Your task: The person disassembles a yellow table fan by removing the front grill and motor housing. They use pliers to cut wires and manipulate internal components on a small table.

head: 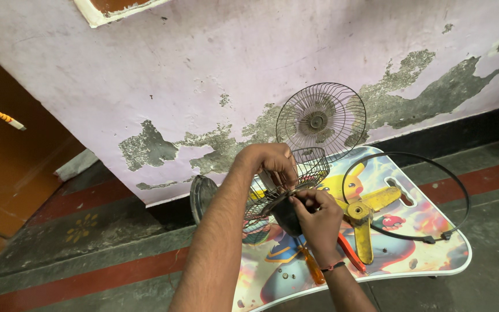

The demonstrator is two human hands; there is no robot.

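At the table's left edge: left hand (272, 162) clamped on wire fan guard (295, 173).
Right hand (319, 216): fingers pinched at black motor housing (287, 214), behind guard.
Table centre: yellow fan blade (365, 214).
Right edge: black ring (405, 196).

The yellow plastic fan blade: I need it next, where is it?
The yellow plastic fan blade lies on the colourful printed table, right of the right hand, inside the black ring.
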